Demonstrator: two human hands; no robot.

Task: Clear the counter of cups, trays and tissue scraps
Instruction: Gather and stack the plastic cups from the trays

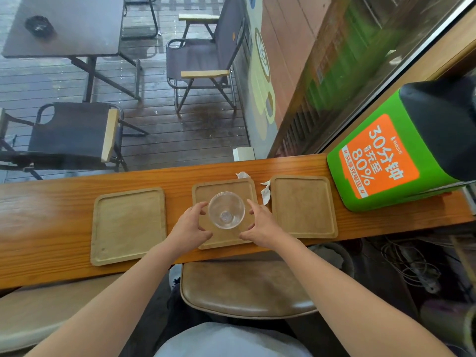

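Three wooden trays lie in a row on the wooden counter (51,197). A clear glass cup (226,210) stands upright on the middle tray (224,189). My left hand (190,225) is at the cup's left and my right hand (262,222) at its right, both over the middle tray with fingers loosely spread, apart from the glass. The left tray (128,225) and the right tray (304,204) hold nothing. One white tissue scrap (266,193) lies between the middle and right trays, another tissue scrap (242,174) behind the middle tray.
A green and orange charging station (381,161) with a black top stands on the counter's right end. A brown stool seat (244,287) is below the counter's near edge. Beyond the counter are a wet deck, folding chairs (203,60) and a dark table (64,24).
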